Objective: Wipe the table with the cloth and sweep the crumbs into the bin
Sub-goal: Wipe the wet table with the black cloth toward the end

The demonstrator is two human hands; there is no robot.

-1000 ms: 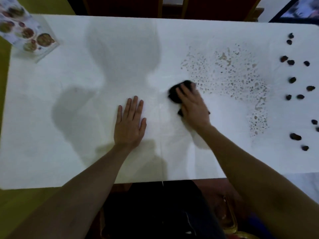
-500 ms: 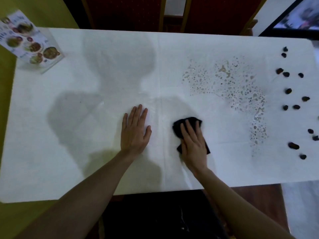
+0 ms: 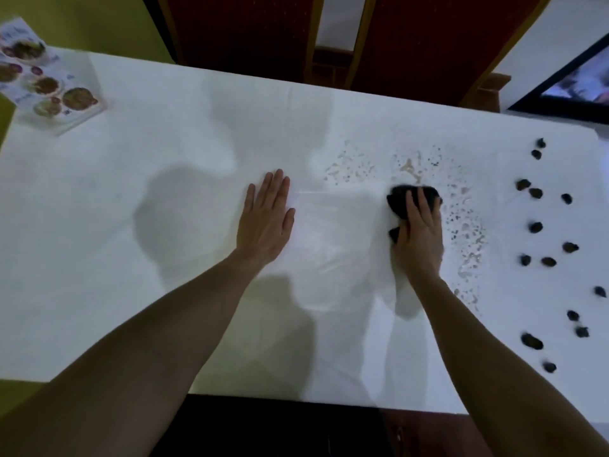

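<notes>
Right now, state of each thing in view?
left hand: flat on table, fingers straight
right hand: pressing cloth
cloth: bunched under the hand, at wet patch
wet patch: partly wiped
crumbs: scattered at right, unswept
table: white
menu card: far-left corner

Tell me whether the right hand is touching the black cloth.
Touching. The head view shows the right hand pressing flat on the black cloth, its fingers lying across the top.

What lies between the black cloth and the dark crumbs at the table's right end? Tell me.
In the head view, a band of scattered water droplets on the white table separates the black cloth from the dark crumbs.
</notes>
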